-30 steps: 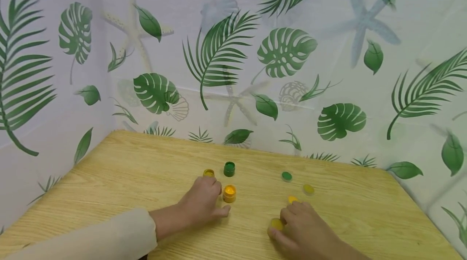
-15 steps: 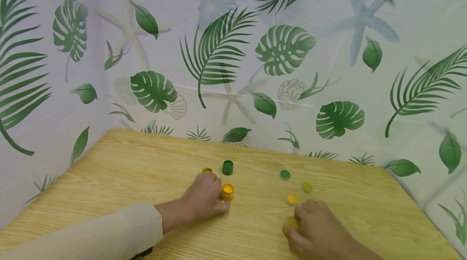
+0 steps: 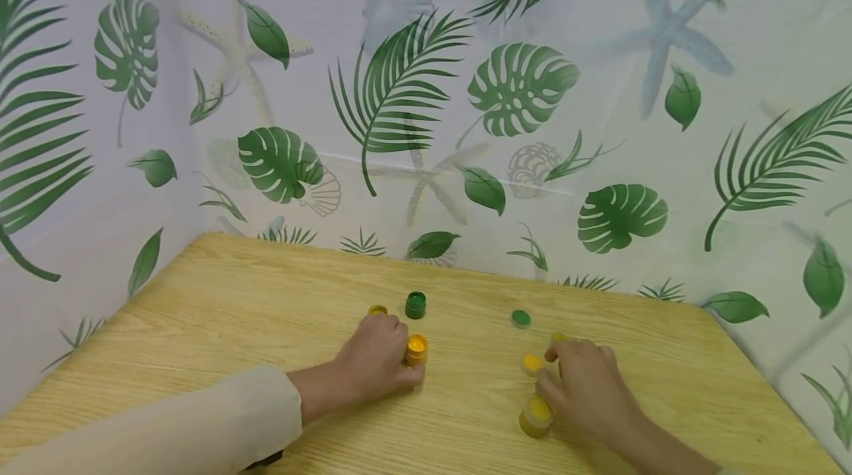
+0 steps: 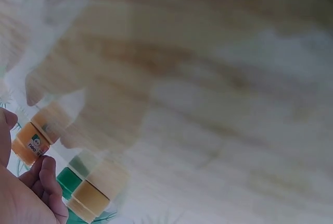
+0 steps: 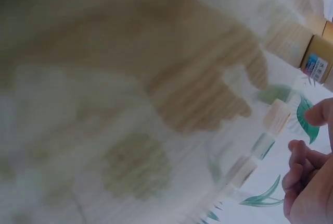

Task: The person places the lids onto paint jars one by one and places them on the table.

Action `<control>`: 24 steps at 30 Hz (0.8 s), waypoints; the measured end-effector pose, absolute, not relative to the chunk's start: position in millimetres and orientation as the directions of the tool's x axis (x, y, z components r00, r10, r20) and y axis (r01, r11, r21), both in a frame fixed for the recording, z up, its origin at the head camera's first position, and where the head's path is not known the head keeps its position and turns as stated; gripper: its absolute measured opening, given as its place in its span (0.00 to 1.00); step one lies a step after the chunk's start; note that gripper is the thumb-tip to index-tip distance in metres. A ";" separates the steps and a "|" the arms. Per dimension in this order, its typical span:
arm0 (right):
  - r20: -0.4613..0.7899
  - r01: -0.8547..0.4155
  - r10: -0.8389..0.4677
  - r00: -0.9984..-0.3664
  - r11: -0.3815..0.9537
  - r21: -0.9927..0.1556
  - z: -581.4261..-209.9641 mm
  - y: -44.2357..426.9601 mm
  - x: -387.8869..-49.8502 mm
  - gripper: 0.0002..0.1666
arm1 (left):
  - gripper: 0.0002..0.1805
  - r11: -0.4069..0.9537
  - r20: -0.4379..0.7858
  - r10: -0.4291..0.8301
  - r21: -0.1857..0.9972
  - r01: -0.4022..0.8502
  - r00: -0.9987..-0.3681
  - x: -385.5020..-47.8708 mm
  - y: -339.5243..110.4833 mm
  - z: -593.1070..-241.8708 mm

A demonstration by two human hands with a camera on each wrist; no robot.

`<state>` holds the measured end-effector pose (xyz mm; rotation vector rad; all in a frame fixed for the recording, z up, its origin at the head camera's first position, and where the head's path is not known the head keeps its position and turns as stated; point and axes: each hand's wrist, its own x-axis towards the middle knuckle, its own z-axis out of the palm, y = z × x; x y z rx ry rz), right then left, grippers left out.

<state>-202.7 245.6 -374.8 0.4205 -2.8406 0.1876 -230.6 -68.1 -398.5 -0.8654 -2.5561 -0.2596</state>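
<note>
My left hand (image 3: pixel 373 360) is at the open orange paint jar (image 3: pixel 416 349), its curled fingers along the jar's left side and its thumb in front. In the left wrist view the orange jar (image 4: pixel 32 143) shows between thumb and fingertips. Behind stand an open green paint jar (image 3: pixel 416 305) and an open ochre paint jar (image 3: pixel 378 309), the latter partly hidden by my hand. My right hand (image 3: pixel 592 386) hovers with thumb and fingers apart, near a yellow-orange lid (image 3: pixel 532 365). Beside its thumb stands a capped yellow paint jar (image 3: pixel 536 416).
A green lid (image 3: pixel 521 318) lies farther back on the wood-grain table (image 3: pixel 266 312). An olive lid (image 3: pixel 559 339) is partly hidden behind my right fingers. A leaf-printed cloth (image 3: pixel 426 90) hangs along the table's back and sides.
My right hand has moved the capped yellow jar rightward, let go of it, and lifted toward the lids. My left thumb has drawn closer to the orange jar.
</note>
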 end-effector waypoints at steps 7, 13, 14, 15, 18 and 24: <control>0.224 -0.305 -0.287 -0.931 0.951 -0.051 -377.7 240.4 -213.8 0.21 | 0.19 0.790 0.435 0.533 0.050 0.611 -0.725 -232.7 -67.2 -399.2; 0.164 -0.296 -0.285 -0.945 0.954 -0.047 -380.6 238.5 -223.6 0.24 | 0.21 0.799 0.407 0.538 0.030 0.600 -0.738 -236.2 -65.4 -399.3; 0.152 -0.291 -0.281 -0.948 0.955 -0.053 -381.2 238.5 -224.6 0.24 | 0.21 0.801 0.404 0.541 0.019 0.598 -0.738 -236.5 -65.0 -399.1; 0.145 -0.288 -0.277 -0.950 0.956 -0.058 -381.7 238.5 -225.5 0.23 | 0.21 0.803 0.402 0.543 0.008 0.596 -0.737 -237.1 -64.6 -399.3; 0.129 -0.282 -0.272 -0.953 0.957 -0.068 -382.7 238.4 -227.2 0.20 | 0.22 0.808 0.392 0.548 -0.022 0.588 -0.739 -238.7 -63.6 -399.9; 0.117 -0.282 -0.272 -0.955 0.956 -0.081 -383.4 237.9 -228.0 0.18 | 0.22 0.806 0.369 0.554 -0.015 0.591 -0.746 -240.0 -63.7 -401.6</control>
